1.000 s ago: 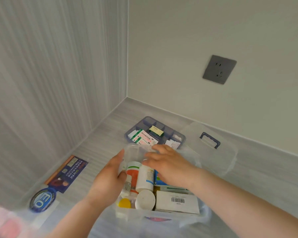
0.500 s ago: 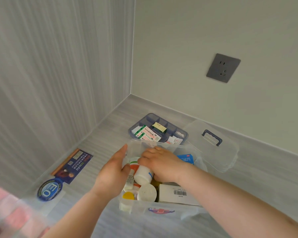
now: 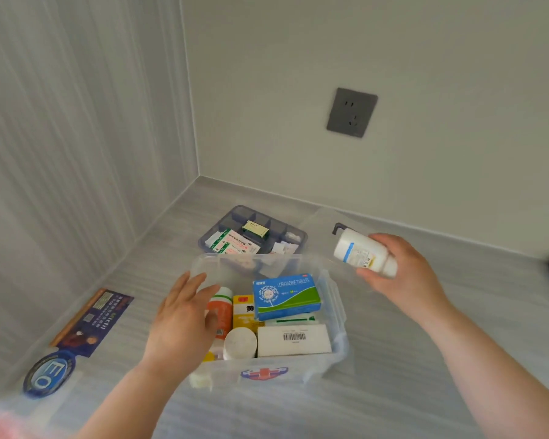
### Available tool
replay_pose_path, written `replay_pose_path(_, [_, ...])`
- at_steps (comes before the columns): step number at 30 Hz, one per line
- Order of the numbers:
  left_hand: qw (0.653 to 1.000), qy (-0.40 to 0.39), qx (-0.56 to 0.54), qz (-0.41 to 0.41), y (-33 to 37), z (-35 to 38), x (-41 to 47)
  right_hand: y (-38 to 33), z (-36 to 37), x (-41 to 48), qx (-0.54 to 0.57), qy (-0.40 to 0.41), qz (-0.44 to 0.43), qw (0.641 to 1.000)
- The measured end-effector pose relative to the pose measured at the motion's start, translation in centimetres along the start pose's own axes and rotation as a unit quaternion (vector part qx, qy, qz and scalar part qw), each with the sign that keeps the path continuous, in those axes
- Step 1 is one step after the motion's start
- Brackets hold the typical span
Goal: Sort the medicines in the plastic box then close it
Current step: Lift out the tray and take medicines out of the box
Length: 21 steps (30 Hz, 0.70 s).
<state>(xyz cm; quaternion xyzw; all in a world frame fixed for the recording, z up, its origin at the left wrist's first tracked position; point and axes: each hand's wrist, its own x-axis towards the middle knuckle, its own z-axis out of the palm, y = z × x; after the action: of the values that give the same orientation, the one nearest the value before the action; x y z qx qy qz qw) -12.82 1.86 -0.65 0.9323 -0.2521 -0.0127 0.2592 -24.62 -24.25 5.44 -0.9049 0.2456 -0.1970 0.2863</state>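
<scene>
A clear plastic box (image 3: 334, 299) stands open on the grey wood-grain surface (image 3: 377, 397), with a red-and-blue cross emblem on its front wall. At the front of the box lie a white carton with a barcode (image 3: 293, 340) and a white round-ended bottle (image 3: 240, 343). Behind them are an orange-and-white bottle (image 3: 224, 310), a yellow carton (image 3: 244, 313) and, on top, a blue-and-green tablet carton (image 3: 286, 296).

The left hand (image 3: 181, 324) lies on the box's left wall, its fingers (image 3: 184, 289) straight and close together and its thumb touching the orange-and-white bottle. To the right of the box, in the air, the right hand (image 3: 403, 274) has its fingers (image 3: 385, 240) curled round a white bottle with a blue-and-yellow label (image 3: 360, 253), tilted on its side.

Just behind the box sits a blue-grey divided tray (image 3: 232, 218). It holds green-and-white sachets (image 3: 227, 243), a small green-and-cream carton (image 3: 255, 230) and small white packets (image 3: 286, 248). Behind the box's right corner lies a clear lid with a dark handle (image 3: 314, 221).

Left of the box are a dark blue leaflet (image 3: 92, 321) and a round blue badge (image 3: 49, 372). On the white wall far behind the box is a grey socket (image 3: 352, 112).
</scene>
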Motion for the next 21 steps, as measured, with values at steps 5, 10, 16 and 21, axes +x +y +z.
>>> replay_pose_path(5, [0.999, 0.01, -0.037, -0.008, 0.1, 0.0, -0.1, 5.1, 0.1, -2.6, -0.134, -0.116, 0.172, 0.969])
replay_pose_path(10, [0.999, 0.012, -0.048, -0.009, 0.3, 0.0, -0.2, 5.7, 1.3, -2.4, -0.275, -0.226, 0.138, 0.925])
replay_pose_path(16, [0.994, 0.041, -0.096, -0.012, 0.3, 0.1, -0.4, 5.2, 3.0, -1.4, -0.333, -0.253, 0.103, 0.902])
replay_pose_path(21, [0.982, 0.057, -0.178, -0.01, 0.0, 0.0, -0.7, 4.9, 2.3, -1.8, -0.302, -0.247, 0.118, 0.913])
